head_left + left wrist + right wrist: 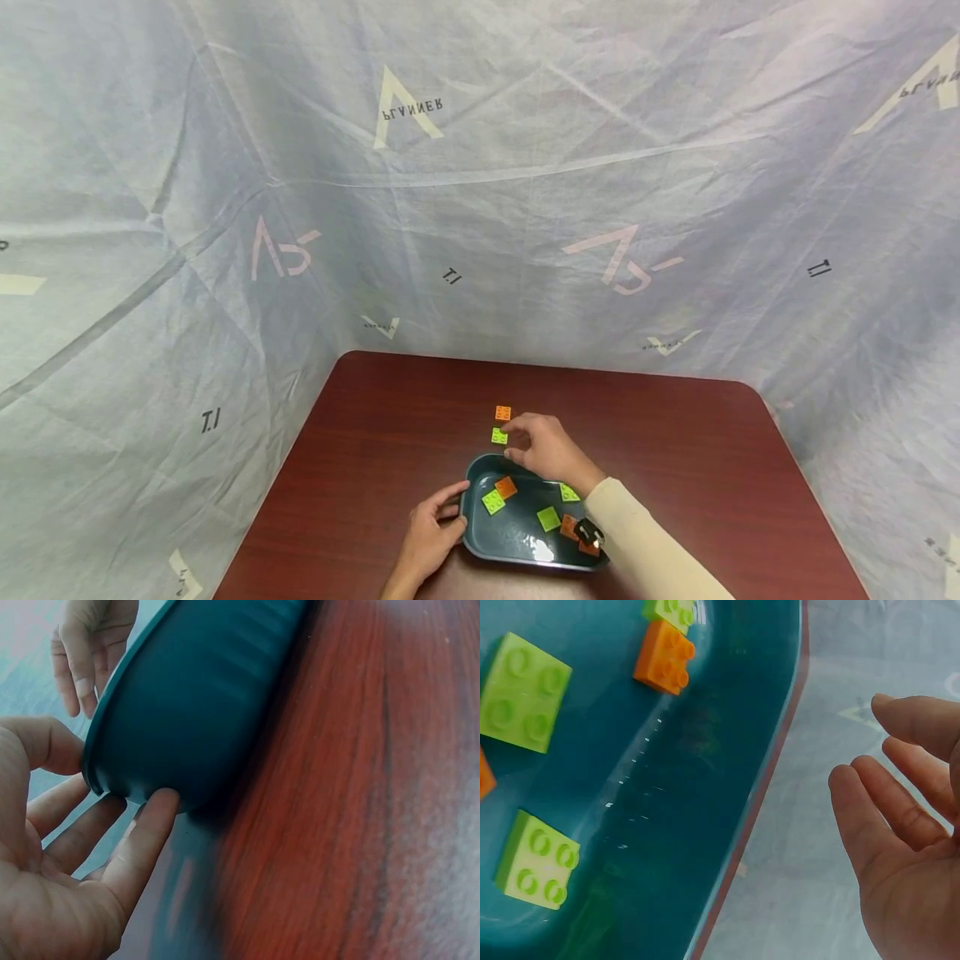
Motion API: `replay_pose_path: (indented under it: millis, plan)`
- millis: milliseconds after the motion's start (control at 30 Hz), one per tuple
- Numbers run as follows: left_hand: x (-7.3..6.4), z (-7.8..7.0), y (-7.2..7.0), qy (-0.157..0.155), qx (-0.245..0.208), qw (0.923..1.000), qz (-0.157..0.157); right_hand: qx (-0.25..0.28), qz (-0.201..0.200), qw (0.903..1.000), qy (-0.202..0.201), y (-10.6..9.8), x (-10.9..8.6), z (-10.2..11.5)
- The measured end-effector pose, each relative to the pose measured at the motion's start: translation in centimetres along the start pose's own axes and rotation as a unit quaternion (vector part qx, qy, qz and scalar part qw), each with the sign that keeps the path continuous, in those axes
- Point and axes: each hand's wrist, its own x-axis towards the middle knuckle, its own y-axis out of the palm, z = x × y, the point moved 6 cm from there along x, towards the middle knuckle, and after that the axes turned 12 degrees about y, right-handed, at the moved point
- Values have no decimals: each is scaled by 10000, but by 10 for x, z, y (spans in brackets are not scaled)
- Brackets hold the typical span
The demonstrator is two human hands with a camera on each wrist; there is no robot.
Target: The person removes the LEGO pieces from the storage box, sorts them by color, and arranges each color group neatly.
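Observation:
A dark teal tray (517,550) sits on the table with several green and orange toy building blocks inside, among them a green block (492,502) and an orange block (506,487) at its left end. My left hand (431,537) holds the tray's rounded left end, its fingertips against the rim and outer wall. Over the tray's far edge hovers my right hand (543,446), its fingertips close by a green block (499,436) on the table. The right wrist view shows this right hand (907,802) with loosely bent fingers and nothing between them.
Beyond the green block on the table lies an orange block (502,412). The reddish-brown table (675,450) reaches back to printed grey-white sheeting (510,250), which hangs behind it and at both sides. A black wrist camera (588,532) sits at the right sleeve, partly covering blocks in the tray.

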Motion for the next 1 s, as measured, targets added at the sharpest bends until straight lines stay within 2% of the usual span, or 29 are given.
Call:
replay_pose_path:
  millis: [233, 567, 767, 1000]
  plan:
    - [1, -2, -1, 63, -8, 10000, -37, -116, 232, 9996, -115, 7, -22, -5]
    - [0, -2, -1, -52, 83, 9999, -24, -293, 629, 9976, 43, 24, -51, -34]
    - [0, -2, -1, -15, 99, 9999, -47, -443, 583, 9973, 49, 29, -59, -42]
    - [-1, 0, -2, -52, 99, 9999, -53, -776, 415, 9960, -152, 35, -65, -53]
